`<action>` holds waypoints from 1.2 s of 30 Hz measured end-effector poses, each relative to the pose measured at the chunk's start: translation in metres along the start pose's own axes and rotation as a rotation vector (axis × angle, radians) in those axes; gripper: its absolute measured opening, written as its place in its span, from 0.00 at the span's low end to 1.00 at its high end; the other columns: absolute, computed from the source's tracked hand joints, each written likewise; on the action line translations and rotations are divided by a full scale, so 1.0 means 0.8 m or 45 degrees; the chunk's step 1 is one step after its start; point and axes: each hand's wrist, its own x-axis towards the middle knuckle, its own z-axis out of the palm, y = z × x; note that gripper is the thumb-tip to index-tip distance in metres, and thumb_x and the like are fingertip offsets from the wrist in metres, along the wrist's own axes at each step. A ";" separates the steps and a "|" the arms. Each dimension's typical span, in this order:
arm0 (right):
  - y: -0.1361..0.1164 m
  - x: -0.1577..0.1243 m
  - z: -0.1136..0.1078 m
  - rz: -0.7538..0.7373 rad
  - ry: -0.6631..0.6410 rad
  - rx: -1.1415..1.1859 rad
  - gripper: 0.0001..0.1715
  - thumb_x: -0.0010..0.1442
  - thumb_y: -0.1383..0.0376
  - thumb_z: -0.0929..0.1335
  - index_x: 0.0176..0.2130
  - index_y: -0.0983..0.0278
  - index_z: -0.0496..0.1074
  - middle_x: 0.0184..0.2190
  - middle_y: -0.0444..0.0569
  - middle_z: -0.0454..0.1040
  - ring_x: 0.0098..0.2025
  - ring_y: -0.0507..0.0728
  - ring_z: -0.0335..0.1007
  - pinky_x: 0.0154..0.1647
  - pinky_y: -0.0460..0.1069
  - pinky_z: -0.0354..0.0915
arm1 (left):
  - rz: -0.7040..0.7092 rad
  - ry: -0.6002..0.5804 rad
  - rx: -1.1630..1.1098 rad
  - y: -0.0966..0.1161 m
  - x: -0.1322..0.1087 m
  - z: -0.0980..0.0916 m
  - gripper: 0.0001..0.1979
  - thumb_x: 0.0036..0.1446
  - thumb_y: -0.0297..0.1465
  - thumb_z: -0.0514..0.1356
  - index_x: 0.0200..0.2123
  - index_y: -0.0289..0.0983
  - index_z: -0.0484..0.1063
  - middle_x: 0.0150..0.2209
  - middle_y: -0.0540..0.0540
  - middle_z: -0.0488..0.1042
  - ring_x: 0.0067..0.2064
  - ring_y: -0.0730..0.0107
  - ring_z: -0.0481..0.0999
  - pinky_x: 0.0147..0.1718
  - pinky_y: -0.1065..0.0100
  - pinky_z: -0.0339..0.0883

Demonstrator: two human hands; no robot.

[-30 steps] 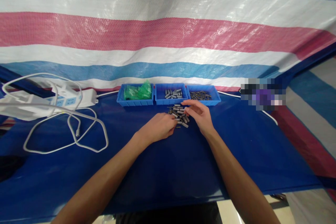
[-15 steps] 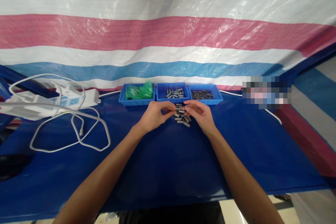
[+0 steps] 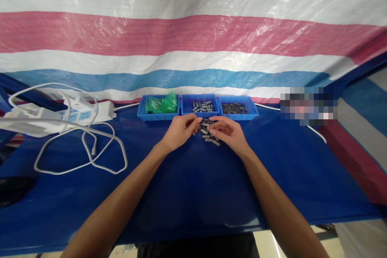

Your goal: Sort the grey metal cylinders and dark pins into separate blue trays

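My left hand (image 3: 180, 131) is closed in a pinch at the left side of a pile of grey metal cylinders (image 3: 207, 137). A thin dark piece shows at its fingertips, too small to name. Over the right side of the pile, my right hand (image 3: 230, 133) has thumb and forefinger apart, with no held piece visible between them. Part of the pile is hidden behind these fingers. Just beyond, the middle blue bin (image 3: 199, 115) contains more cylinders (image 3: 203, 107). Thin brownish metal pieces, like screws or pins (image 3: 234, 108), fill the right blue bin (image 3: 242, 117).
A left blue bin (image 3: 157, 117) holds green plastic bags (image 3: 163, 104). White power strips (image 3: 81, 115) and a looped white cable (image 3: 121, 149) lie at the left, near a black object (image 3: 13, 189). Striped sheeting (image 3: 181, 36) hangs behind the blue table (image 3: 193, 193).
My right thumb and forefinger have spread further apart over the pile. The left fingertips have shifted slightly left and remain pinched. The view has moved a little.
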 end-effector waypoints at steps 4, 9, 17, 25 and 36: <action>0.000 -0.001 0.004 0.044 -0.003 0.070 0.25 0.55 0.56 0.80 0.51 0.57 0.79 0.37 0.47 0.85 0.37 0.57 0.82 0.41 0.52 0.77 | 0.000 -0.041 0.003 0.000 -0.002 0.003 0.21 0.71 0.41 0.55 0.27 0.36 0.70 0.22 0.52 0.71 0.25 0.74 0.71 0.29 0.71 0.63; 0.000 0.001 0.007 0.071 0.047 0.160 0.16 0.54 0.56 0.80 0.42 0.58 0.83 0.36 0.47 0.85 0.35 0.57 0.82 0.37 0.50 0.76 | 0.027 -0.119 -0.099 -0.005 -0.003 0.009 0.15 0.70 0.40 0.58 0.34 0.36 0.72 0.27 0.51 0.76 0.29 0.71 0.76 0.32 0.71 0.68; 0.002 0.005 0.006 0.048 0.155 0.106 0.16 0.51 0.54 0.81 0.37 0.60 0.84 0.31 0.47 0.84 0.29 0.54 0.77 0.31 0.50 0.73 | 0.129 -0.113 0.167 -0.007 -0.005 0.008 0.13 0.71 0.38 0.56 0.43 0.37 0.77 0.35 0.47 0.82 0.36 0.67 0.81 0.39 0.68 0.72; 0.006 0.011 -0.012 -0.238 0.844 -0.264 0.14 0.57 0.57 0.77 0.42 0.61 0.82 0.39 0.50 0.84 0.37 0.58 0.79 0.39 0.53 0.75 | 0.371 -0.259 0.808 -0.018 -0.007 0.004 0.14 0.70 0.29 0.57 0.53 0.38 0.79 0.53 0.41 0.81 0.54 0.56 0.80 0.55 0.58 0.73; 0.020 0.013 -0.021 -0.142 0.792 -0.211 0.23 0.55 0.58 0.76 0.50 0.59 0.77 0.46 0.51 0.82 0.33 0.55 0.77 0.33 0.52 0.73 | 0.244 -0.255 0.856 -0.026 -0.006 0.004 0.11 0.66 0.23 0.57 0.43 0.36 0.80 0.45 0.41 0.82 0.48 0.58 0.80 0.51 0.60 0.74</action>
